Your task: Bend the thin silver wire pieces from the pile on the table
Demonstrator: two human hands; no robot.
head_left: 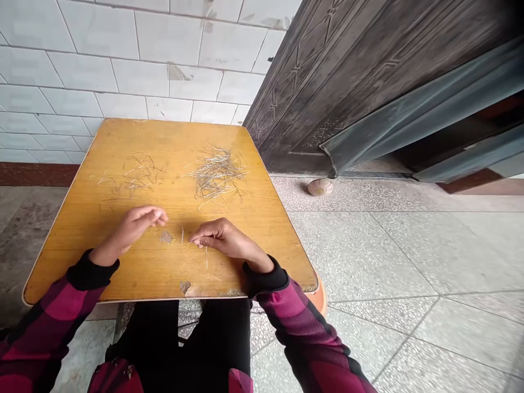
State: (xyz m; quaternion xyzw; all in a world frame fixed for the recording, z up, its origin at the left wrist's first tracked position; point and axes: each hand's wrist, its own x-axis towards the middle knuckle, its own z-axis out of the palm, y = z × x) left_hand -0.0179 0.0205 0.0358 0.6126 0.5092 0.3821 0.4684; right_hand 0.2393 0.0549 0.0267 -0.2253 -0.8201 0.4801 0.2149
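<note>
My right hand (223, 237), near the table's front, is closed in a pinch on a thin, pale, wire-like strand whose end shows at the fingertips. Another thin strand (207, 257) shows just below these fingers. A short strand (182, 233) lies on the wood between my hands. My left hand (141, 225) is held over the table with loosely bent fingers, and nothing shows in it. Beyond my right hand is a dense, tangled pile of thin strands (219, 173). A sparser scatter of strands (141, 173) lies past my left hand.
The yellow wooden table (172, 136) has worn patches near its front edge. White wall tiles (167, 43) rise behind it. To the right are a dark carved door (311, 82), a grey-green curtain (409, 120) and a pale ball (320, 187) on the speckled floor.
</note>
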